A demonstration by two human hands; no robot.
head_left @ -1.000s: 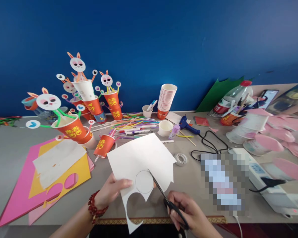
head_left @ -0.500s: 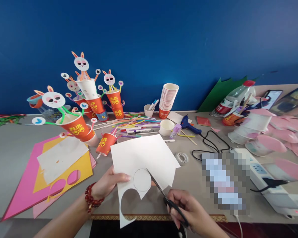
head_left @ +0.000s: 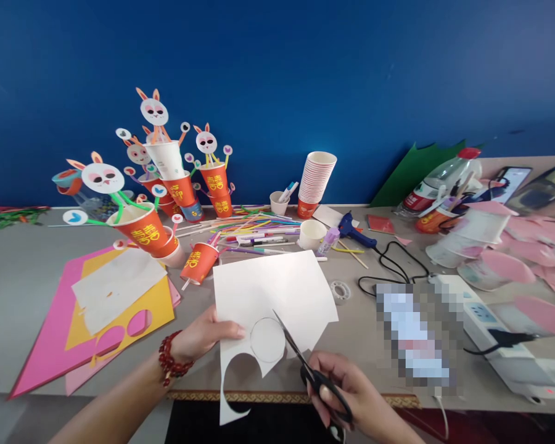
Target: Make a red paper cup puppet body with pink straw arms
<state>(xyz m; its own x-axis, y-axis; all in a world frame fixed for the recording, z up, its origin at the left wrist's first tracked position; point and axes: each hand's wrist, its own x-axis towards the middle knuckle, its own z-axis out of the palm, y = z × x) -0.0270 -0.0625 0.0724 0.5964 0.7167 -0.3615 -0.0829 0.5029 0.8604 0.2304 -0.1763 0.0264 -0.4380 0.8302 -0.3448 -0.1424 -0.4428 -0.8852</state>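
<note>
My left hand (head_left: 208, 336), with red beads at the wrist, pinches the left edge of a white sheet of paper (head_left: 272, 283), thumb on top. A circle (head_left: 267, 340) is drawn on the sheet, and a large round piece is cut away below it. In my right hand (head_left: 340, 388) are black-handled scissors (head_left: 312, 367), fingers in the loops. Their blades reach up to the right side of the drawn circle, the tip near its upper edge. The fingers of my left hand under the paper are hidden.
Rabbit-faced paper cups (head_left: 141, 228) stand at the left, behind pink and yellow sheets (head_left: 166, 296). Straws and pens (head_left: 259, 237) lie beyond the paper. To the right are a tape roll (head_left: 340, 291), a blue glue gun (head_left: 356, 233) with its cord, and a power strip (head_left: 481, 314).
The paper has shifted slightly right in view and turned a little. The scissors remain beside the drawn circle, with their blades now along its right side.
</note>
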